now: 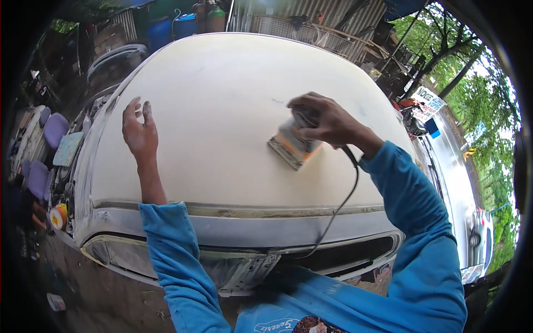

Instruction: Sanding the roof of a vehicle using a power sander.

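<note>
Below me spreads a car roof [216, 105] with a matte cream coat and a few faint grey marks. My right hand [327, 119] is wrapped over the top of an orange and dark electric sander [297, 144]. The sander's square pad sits against the roof, right of the middle, and looks slightly blurred. From its rear a black cord [345, 200] hangs across the roof edge to the window opening. Over the left part of the roof is my left hand [140, 132], dusty, fingers apart and empty. I cannot tell whether it touches the surface.
Below the roof's near edge are the car's side window openings [361, 252]. At the left stand purple seats [55, 130] and an orange-and-white round container [58, 216]. Blue drums [186, 26] are at the back. A motorcycle [412, 119] and a sign board [427, 102] stand at the right.
</note>
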### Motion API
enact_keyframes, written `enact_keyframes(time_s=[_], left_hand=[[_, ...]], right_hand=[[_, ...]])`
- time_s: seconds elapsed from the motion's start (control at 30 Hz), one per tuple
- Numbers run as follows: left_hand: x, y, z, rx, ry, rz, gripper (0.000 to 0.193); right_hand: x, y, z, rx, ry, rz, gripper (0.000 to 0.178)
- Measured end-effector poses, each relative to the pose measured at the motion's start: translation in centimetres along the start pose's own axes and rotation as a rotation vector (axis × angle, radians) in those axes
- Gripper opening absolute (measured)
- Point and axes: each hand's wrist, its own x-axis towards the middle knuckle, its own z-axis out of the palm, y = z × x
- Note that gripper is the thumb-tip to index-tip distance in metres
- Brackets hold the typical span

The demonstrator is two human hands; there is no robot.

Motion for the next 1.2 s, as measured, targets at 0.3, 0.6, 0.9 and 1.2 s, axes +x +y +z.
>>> enact_keyframes(time_s=[0.3, 0.6, 0.9, 1.2], left_hand=[[0.2, 0.5, -0.1, 0.007, 0.009, 0.007, 0.036], [0.2, 0.8, -0.1, -0.008, 0.021, 0.021, 0.034], [0.0, 1.1, -0.4, 0.031, -0.011, -0.051, 0.039], [0.2, 0.5, -0.3, 0.001, 0.013, 0.008, 0.039]], right_hand=[[3.3, -1.4, 1.4, -0.003, -0.024, -0.069, 0.055], [13.8, -3.0, 3.9, -0.063, -0.057, -0.027, 0.062], [22.6, -4.7, 6.9, -0.090, -0.028, -0.001, 0.063], [24.0, -6.8, 7.7, -0.106, -0.061, -0.024, 0.060]])
